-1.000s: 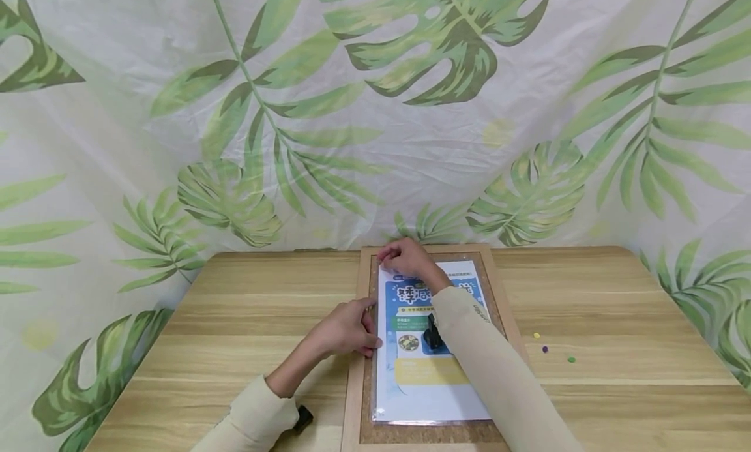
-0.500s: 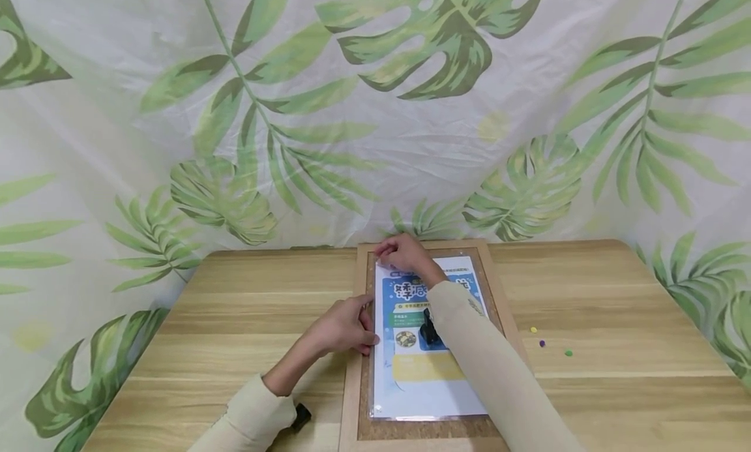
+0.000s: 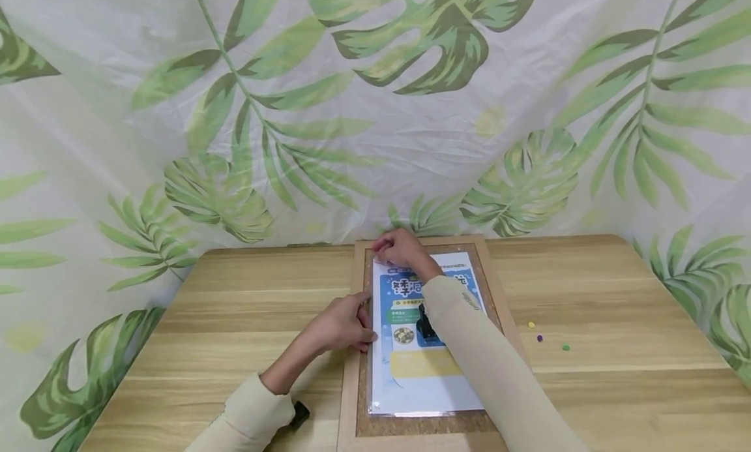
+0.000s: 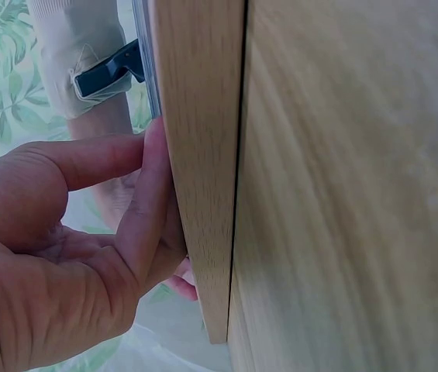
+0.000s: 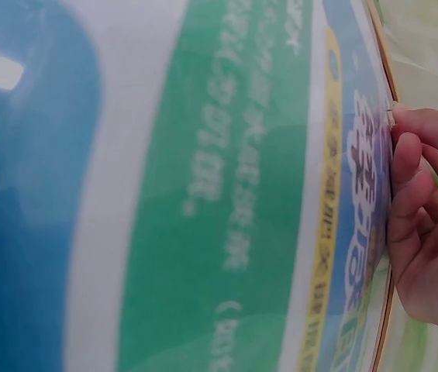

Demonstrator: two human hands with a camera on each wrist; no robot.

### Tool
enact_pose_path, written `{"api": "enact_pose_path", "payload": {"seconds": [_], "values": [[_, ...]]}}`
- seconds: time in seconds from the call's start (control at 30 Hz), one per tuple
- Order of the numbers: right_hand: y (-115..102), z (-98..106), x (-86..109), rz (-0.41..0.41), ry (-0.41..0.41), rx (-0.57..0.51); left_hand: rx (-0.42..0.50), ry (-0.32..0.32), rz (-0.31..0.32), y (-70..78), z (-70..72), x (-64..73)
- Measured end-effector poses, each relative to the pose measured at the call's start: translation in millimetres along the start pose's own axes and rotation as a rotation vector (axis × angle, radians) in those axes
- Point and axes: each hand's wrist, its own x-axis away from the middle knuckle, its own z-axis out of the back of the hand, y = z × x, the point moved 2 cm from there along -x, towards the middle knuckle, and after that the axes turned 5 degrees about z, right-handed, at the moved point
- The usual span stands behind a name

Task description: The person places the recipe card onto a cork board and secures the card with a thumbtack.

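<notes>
A laminated poster (image 3: 422, 396) in blue, green and yellow lies on a wood-framed cork board (image 3: 428, 427). My right hand (image 3: 403, 250) is at the poster's top left corner. In the right wrist view, its thumb and forefinger pinch a small pale thumbtack (image 5: 390, 116) with a thin dark point, right at the board's edge. Lower down, my left hand (image 3: 341, 325) rests along the left side of the board with relaxed fingers, its thumb at the poster's left edge. The left wrist view shows those fingers against the wooden frame (image 4: 203, 155).
Three small tacks lie on the table right of the board: a yellow tack (image 3: 531, 325), a purple tack (image 3: 540, 338) and a green tack (image 3: 566, 347). Behind the wooden table (image 3: 264, 289) hangs a leaf-patterned curtain (image 3: 328, 197).
The head view has shifted slightly, so board and hands sit a little further left and up. Both hands keep their places on the board, the right at the corner, the left along the side.
</notes>
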Motion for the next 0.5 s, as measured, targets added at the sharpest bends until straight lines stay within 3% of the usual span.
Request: {"api": "enact_pose_path", "payload": {"seconds": [0.5], "values": [[-1.4, -1.0, -1.6, -0.022, 0.017, 0.041, -0.006, 0.006, 0.013, 1.1, -1.5, -0.1]]}}
